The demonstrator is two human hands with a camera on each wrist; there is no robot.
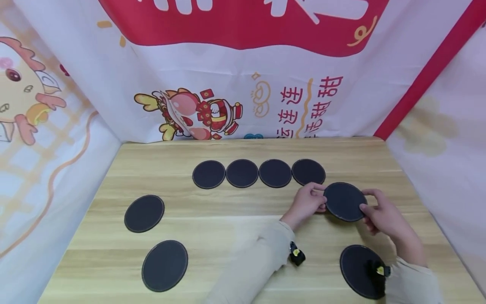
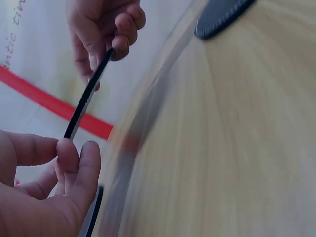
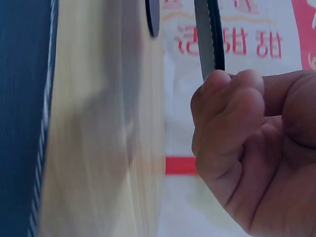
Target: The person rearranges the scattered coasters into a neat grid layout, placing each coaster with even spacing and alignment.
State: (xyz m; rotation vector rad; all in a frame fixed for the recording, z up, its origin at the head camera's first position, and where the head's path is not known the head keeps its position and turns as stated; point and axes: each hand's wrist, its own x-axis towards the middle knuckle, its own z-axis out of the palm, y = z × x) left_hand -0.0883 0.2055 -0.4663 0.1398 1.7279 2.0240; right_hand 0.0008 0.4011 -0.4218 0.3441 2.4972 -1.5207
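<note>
Both hands pinch one black round coaster (image 1: 344,201) by its edges, held just above the wooden surface (image 1: 235,228): the left hand (image 1: 306,203) grips its left rim, the right hand (image 1: 383,214) its right rim. Far left lie two separate coasters (image 1: 144,213); a row of four coasters (image 1: 258,173) sits toward the back, its right end just beside the held coaster. Another coaster (image 1: 358,270) lies near the right wrist.

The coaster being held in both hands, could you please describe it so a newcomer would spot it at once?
On the wooden table, a row of four dark round coasters lies near the back wall. Just right of and nearer than that row is the held coaster. It alone is lifted off the table, pinched between the left hand and right hand.
</note>
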